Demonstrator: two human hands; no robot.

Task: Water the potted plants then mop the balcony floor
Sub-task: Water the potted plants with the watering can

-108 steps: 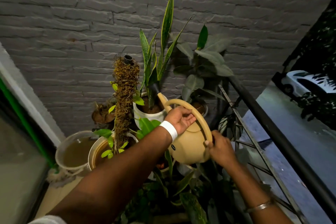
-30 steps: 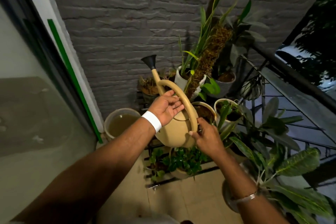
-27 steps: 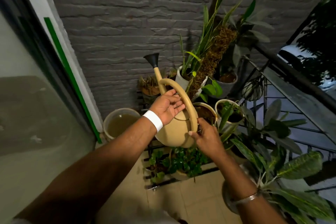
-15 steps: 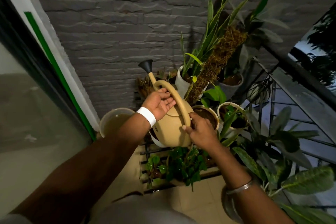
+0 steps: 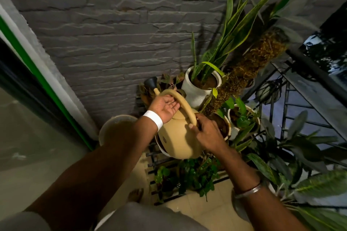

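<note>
Looking down through the head camera, the tan watering can [image 5: 178,140] hangs in front of the person at mid-frame, carried by both hands above the leafy plants on a dark slatted shelf [image 5: 156,157]. Its long axis runs away from the person toward the grey brick wall [image 5: 112,33]. The round belly is nearest and the spout [image 5: 151,83] farthest, with its black tip up and to the left, just beside a small pot of reddish leaves [image 5: 171,81]. A white pot [image 5: 195,92] of tall striped leaves stands just right of that. A bucket [image 5: 117,127] of murky water sits lower left, partly under the left forearm.

The left hand [image 5: 164,106] is the one nearer the spout. It lies palm up with fingers nearly straight, propping the front of the arched handle [image 5: 185,105] from inside rather than wrapping it. The right hand [image 5: 208,135] grips the rear foot of the handle, thumb pressed on the belly. Whether water is leaving the spout cannot be told. The reddish pot looks like the next target, and tipping would call for the right hand to raise the rear while the left steadies.
</note>
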